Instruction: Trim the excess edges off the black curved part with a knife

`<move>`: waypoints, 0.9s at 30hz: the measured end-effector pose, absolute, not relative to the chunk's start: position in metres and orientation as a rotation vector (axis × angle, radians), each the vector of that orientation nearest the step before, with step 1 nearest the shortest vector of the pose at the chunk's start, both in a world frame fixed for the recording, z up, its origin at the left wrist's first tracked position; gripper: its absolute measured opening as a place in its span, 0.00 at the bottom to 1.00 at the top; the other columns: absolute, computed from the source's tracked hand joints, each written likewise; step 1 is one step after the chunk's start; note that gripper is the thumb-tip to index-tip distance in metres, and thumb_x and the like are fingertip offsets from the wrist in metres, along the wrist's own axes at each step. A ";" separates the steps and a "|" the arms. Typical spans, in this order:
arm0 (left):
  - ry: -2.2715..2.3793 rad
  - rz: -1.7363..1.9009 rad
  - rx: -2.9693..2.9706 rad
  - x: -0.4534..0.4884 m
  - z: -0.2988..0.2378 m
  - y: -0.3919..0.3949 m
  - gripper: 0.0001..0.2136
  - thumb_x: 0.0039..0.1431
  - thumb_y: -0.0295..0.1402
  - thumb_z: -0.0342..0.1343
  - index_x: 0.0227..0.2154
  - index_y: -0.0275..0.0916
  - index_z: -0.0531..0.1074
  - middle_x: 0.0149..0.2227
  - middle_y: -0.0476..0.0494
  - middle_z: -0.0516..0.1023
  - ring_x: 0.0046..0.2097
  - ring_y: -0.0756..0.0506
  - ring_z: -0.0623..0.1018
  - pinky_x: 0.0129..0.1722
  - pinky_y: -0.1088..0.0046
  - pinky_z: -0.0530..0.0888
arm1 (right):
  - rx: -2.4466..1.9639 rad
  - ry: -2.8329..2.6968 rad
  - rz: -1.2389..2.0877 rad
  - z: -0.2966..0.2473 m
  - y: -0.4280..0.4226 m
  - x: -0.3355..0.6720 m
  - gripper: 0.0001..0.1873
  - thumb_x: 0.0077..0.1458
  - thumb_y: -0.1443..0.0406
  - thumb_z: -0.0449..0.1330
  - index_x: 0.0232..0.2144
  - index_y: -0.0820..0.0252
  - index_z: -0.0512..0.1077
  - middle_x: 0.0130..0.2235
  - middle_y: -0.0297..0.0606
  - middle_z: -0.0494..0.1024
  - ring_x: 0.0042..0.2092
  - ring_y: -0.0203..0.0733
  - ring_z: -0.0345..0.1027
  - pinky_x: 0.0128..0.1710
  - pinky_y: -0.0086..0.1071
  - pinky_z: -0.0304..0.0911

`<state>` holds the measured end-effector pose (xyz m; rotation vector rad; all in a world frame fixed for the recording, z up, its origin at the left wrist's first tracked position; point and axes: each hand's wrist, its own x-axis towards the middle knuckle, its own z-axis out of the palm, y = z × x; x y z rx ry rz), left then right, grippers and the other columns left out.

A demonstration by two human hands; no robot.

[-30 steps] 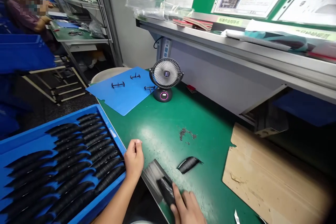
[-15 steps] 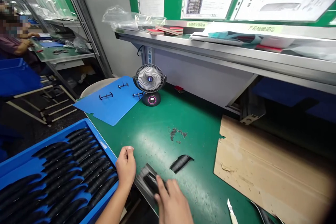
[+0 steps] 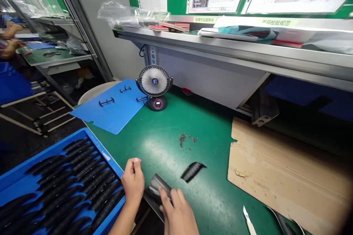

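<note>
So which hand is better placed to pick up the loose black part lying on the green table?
Probably the right hand: it lies nearer the loose black part, while the left hand sits beside the blue tray.

The plate [image 3: 154,191] under my hands is a flat, shiny grey metal sheet lying at the near edge of the green bench, one corner pointing away from me. Its surface mirrors the light in pale streaks. On it lies a black part [image 3: 163,195], dark, curved and ribbed, mostly covered by my fingers. A second black piece [image 3: 192,171] lies loose on the bench just beyond the plate, well clear of it: a short curved strip, finely ribbed, tapering to a point at its far end.
</note>
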<state>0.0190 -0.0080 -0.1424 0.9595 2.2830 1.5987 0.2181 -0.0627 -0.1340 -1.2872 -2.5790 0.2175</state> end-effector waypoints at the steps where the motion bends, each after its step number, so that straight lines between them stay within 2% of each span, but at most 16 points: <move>1: 2.280 1.597 0.964 0.019 -0.142 -0.008 0.14 0.63 0.43 0.45 0.30 0.40 0.69 0.24 0.52 0.68 0.27 0.48 0.69 0.30 0.71 0.64 | -1.312 -2.573 0.272 -0.132 -0.059 0.218 0.27 0.54 0.72 0.54 0.57 0.56 0.62 0.37 0.43 0.71 0.38 0.52 0.67 0.29 0.37 0.71; 5: 2.275 1.589 0.978 0.020 -0.143 -0.008 0.14 0.63 0.43 0.46 0.30 0.39 0.69 0.24 0.52 0.67 0.26 0.48 0.68 0.29 0.71 0.65 | -1.411 -2.540 0.217 -0.126 -0.048 0.222 0.23 0.60 0.65 0.53 0.58 0.54 0.62 0.38 0.42 0.73 0.41 0.53 0.68 0.28 0.34 0.70; 10: 2.273 1.577 1.011 0.018 -0.145 -0.009 0.15 0.64 0.43 0.45 0.31 0.38 0.69 0.25 0.51 0.68 0.27 0.49 0.68 0.30 0.70 0.65 | -1.285 -2.588 0.398 -0.122 -0.043 0.224 0.23 0.61 0.65 0.51 0.59 0.58 0.61 0.41 0.44 0.73 0.44 0.53 0.67 0.39 0.40 0.71; 14: 2.278 1.577 1.020 0.019 -0.141 -0.010 0.15 0.64 0.43 0.45 0.30 0.38 0.68 0.25 0.51 0.68 0.26 0.49 0.68 0.30 0.71 0.65 | -1.301 -2.555 0.245 -0.123 -0.044 0.227 0.20 0.63 0.62 0.53 0.56 0.56 0.64 0.35 0.41 0.73 0.37 0.48 0.68 0.29 0.33 0.69; 18: 2.276 1.594 1.019 0.020 -0.138 -0.009 0.14 0.64 0.42 0.45 0.30 0.39 0.68 0.23 0.52 0.67 0.26 0.48 0.68 0.29 0.71 0.64 | -1.219 -2.539 0.352 -0.123 -0.040 0.221 0.24 0.57 0.68 0.55 0.57 0.58 0.63 0.37 0.42 0.72 0.40 0.50 0.68 0.35 0.37 0.70; 23: 2.257 1.608 1.022 0.020 -0.141 -0.009 0.14 0.63 0.42 0.46 0.30 0.38 0.69 0.24 0.52 0.67 0.26 0.49 0.68 0.29 0.71 0.64 | -1.226 -2.487 0.059 -0.140 -0.049 0.228 0.20 0.61 0.65 0.54 0.55 0.56 0.64 0.32 0.41 0.70 0.32 0.48 0.65 0.28 0.36 0.67; 27: 2.232 1.646 0.998 0.019 -0.144 -0.010 0.15 0.64 0.43 0.46 0.31 0.38 0.69 0.24 0.52 0.66 0.26 0.49 0.67 0.29 0.70 0.64 | -1.124 -2.575 0.120 -0.140 -0.057 0.217 0.28 0.54 0.75 0.53 0.57 0.61 0.62 0.35 0.43 0.70 0.37 0.51 0.65 0.33 0.40 0.69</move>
